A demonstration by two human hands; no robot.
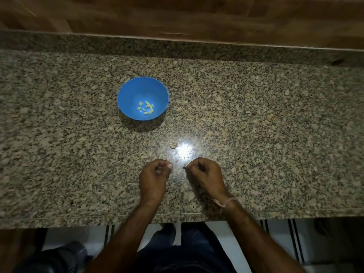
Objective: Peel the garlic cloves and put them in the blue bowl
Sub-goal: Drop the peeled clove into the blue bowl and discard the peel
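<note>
One clove (173, 145), seemingly unpeeled, lies on the counter (256, 115) just beyond the fingertips, between the two hands. The right hand (202, 172) is curled, thumb and forefinger pinching a small scrap (185, 166), likely skin. The left hand (155, 172), apart from it, is curled too; whether it holds anything I cannot tell. The bowl (134, 89) sits farther out past the left fingers, holding about seven peeled cloves (146, 108). Peeling looks nearly done. Next: shed the scrap, bowl any bared garlic, then fetch the loose clove.
</note>
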